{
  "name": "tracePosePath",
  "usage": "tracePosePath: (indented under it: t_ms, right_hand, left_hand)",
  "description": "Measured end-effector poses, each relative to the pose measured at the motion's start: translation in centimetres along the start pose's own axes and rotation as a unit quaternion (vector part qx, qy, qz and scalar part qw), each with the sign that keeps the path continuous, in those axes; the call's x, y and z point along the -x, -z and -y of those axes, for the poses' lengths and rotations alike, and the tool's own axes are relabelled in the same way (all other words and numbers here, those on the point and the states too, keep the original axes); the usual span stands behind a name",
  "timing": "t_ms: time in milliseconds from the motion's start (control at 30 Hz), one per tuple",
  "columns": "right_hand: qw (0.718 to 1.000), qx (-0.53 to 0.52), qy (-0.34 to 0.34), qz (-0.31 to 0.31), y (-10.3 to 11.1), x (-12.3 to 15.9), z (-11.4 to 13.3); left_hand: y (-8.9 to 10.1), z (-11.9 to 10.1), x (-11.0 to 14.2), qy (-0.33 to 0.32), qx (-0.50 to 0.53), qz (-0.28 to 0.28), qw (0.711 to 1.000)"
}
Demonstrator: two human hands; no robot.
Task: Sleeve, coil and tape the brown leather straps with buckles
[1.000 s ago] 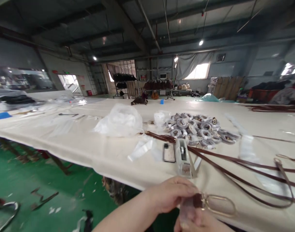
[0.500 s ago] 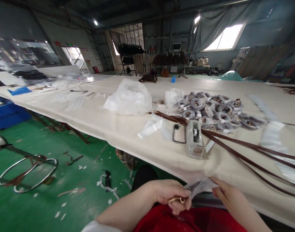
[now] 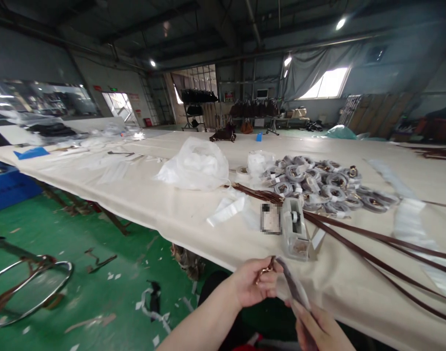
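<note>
My left hand (image 3: 252, 282) is closed in a pinch on a small gold metal clasp (image 3: 263, 270) at the end of a dark strap wrapped in clear film (image 3: 291, 285). The wrapped strap runs down to my right hand (image 3: 319, 329), whose fingers close on its lower end. Both hands sit just in front of the table's near edge (image 3: 223, 251). A clear tape dispenser (image 3: 295, 230) stands on the cloth right behind them.
Long brown straps (image 3: 369, 243) lie across the cream-covered table. A heap of wrapped coiled straps (image 3: 318, 183) and a white plastic bag (image 3: 197, 165) lie further back. The green floor holds scraps and a metal ring frame (image 3: 25, 287) at left.
The gold ring seen at the table edge a second ago is gone from view. The hands dropped toward the lap, then rose again, and the film-wrapped strap is now stretched between them.
</note>
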State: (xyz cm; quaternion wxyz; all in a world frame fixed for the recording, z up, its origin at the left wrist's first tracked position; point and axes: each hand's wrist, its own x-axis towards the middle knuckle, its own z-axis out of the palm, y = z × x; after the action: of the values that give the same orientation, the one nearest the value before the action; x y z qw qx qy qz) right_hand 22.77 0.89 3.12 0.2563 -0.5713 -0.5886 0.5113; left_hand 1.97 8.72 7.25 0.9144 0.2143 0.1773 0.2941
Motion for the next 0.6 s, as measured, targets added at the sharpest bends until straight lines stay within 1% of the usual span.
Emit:
tracePosePath:
  t_ms: [67, 133, 233, 433, 500, 533, 600]
  right_hand:
    - [0.997, 0.054, 0.016, -0.043, 1.3, -0.1, -0.9]
    - [0.99, 0.109, 0.044, -0.08, 2.0, 0.0, -1.8]
    - [0.977, 0.167, 0.082, -0.103, 2.6, 0.3, -2.6]
    - [0.952, 0.234, 0.153, -0.125, 3.3, 0.3, -3.0]
    - [0.947, 0.235, 0.173, -0.135, 3.5, 0.4, -2.8]
    - [0.951, 0.218, 0.17, -0.139, 3.5, 0.5, -2.6]
    - [0.97, 0.143, 0.136, -0.141, 3.1, 0.7, -2.4]
  left_hand:
    - [0.2, -0.3, 1.1, 0.032, -0.062, 0.033, 0.997]
    - [0.3, -0.3, 1.6, 0.068, -0.127, 0.062, 0.988]
    - [0.2, 0.1, 1.6, 0.107, -0.162, 0.082, 0.978]
    - [0.1, 0.7, 0.9, 0.125, -0.109, 0.124, 0.978]
    - [0.0, 0.9, 0.9, 0.131, -0.089, 0.136, 0.978]
    - [-0.1, 1.0, 0.8, 0.131, -0.08, 0.139, 0.978]
    - [-0.4, 1.3, 0.7, 0.118, -0.057, 0.137, 0.982]
